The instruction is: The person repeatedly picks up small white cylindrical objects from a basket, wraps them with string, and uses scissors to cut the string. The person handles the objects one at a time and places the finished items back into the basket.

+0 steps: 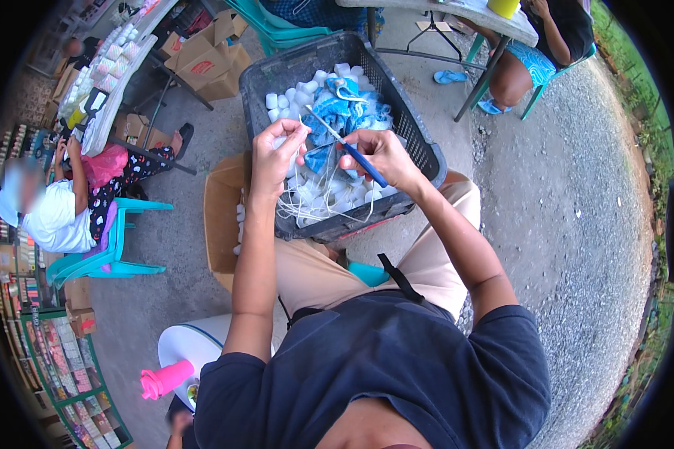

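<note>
My left hand (278, 153) is raised over a black plastic crate (253, 90), thumb and fingertips pinched on thin white string (290, 200). Loose ends of the string trail down over the crate's near side. A tool with a blue handle (367, 166) and a slim metal blade is gripped in my right hand (386, 156); its tip points up and left, close to my left fingertips. Whether it is a knife or another tool is unclear. Small white cylinders (301, 97) fill much of the crate, with a crumpled blue patterned cloth (352, 112) on top.
Left of the crate stands an open cardboard box (221, 217). A pink bottle (168, 378) lies on a white round surface (174, 346) by my left side. Seated at the left table is a person (60, 202); another person (524, 63) sits at the far right.
</note>
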Demonstrator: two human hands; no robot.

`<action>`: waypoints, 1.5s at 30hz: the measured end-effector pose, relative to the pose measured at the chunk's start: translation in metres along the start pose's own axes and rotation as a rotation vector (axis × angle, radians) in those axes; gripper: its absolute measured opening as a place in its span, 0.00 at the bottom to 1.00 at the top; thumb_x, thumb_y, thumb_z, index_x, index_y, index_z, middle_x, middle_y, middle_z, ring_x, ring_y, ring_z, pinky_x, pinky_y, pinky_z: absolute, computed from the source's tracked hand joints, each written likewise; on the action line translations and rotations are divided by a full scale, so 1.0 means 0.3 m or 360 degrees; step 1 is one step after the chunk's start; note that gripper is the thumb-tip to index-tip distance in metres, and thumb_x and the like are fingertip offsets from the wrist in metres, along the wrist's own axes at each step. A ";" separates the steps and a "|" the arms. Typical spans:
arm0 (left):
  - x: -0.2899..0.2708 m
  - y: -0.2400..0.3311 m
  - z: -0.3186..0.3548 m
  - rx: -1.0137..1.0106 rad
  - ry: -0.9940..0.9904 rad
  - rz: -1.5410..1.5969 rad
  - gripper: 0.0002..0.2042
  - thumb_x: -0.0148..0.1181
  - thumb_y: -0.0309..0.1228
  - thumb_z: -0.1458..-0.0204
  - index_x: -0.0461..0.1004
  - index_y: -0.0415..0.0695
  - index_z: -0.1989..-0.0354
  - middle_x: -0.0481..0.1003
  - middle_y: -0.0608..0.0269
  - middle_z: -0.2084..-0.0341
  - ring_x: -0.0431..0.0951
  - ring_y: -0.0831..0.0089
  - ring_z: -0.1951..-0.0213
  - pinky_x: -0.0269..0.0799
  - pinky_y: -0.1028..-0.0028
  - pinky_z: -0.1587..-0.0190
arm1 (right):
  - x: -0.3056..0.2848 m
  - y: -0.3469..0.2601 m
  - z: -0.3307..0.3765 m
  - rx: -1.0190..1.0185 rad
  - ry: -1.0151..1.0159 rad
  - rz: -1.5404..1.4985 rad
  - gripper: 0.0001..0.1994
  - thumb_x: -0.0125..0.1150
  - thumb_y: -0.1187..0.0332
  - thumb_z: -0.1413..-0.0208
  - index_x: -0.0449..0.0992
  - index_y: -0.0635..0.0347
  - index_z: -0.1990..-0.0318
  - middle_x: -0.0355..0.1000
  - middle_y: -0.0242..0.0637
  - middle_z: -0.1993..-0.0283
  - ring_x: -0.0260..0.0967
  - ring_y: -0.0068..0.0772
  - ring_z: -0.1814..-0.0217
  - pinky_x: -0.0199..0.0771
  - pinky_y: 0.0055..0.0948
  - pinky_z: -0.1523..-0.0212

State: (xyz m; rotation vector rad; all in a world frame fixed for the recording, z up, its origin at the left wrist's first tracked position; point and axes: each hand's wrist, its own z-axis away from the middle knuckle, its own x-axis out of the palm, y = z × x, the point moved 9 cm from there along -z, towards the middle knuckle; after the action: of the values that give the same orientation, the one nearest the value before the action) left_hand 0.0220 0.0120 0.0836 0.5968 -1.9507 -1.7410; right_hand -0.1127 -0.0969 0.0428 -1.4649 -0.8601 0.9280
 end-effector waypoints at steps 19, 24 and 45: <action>0.040 0.013 0.017 0.0100 0.0178 0.0302 0.06 0.57 0.32 0.42 0.74 0.45 0.62 0.74 0.69 0.64 0.72 0.83 0.66 0.69 0.80 0.69 | 0.096 -0.199 -0.062 -0.0300 0.0261 -0.0479 0.06 0.61 0.71 0.43 0.74 0.66 0.67 0.73 0.31 0.71 0.69 0.16 0.70 0.71 0.18 0.67; 0.071 -0.021 0.048 0.0055 0.0154 0.0825 0.06 0.56 0.35 0.42 0.72 0.47 0.61 0.72 0.69 0.68 0.73 0.78 0.70 0.69 0.77 0.71 | 0.078 -0.211 -0.007 -0.0389 0.0424 -0.0321 0.04 0.61 0.76 0.47 0.73 0.65 0.71 0.72 0.29 0.76 0.64 0.13 0.76 0.62 0.17 0.75; 0.132 0.177 0.157 0.0348 -0.0353 0.0265 0.27 0.69 0.13 0.63 0.60 0.42 0.56 0.73 0.47 0.55 0.73 0.65 0.48 0.70 0.68 0.45 | 0.012 -0.512 0.167 -0.0974 0.0379 0.0701 0.05 0.60 0.76 0.56 0.74 0.61 0.69 0.65 0.36 0.73 0.67 0.32 0.76 0.67 0.29 0.76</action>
State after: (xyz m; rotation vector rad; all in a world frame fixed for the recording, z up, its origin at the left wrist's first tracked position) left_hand -0.0387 0.0316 0.1339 0.3108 -2.2930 -1.5592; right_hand -0.1579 -0.0592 0.1934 -2.3113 -0.6812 0.8109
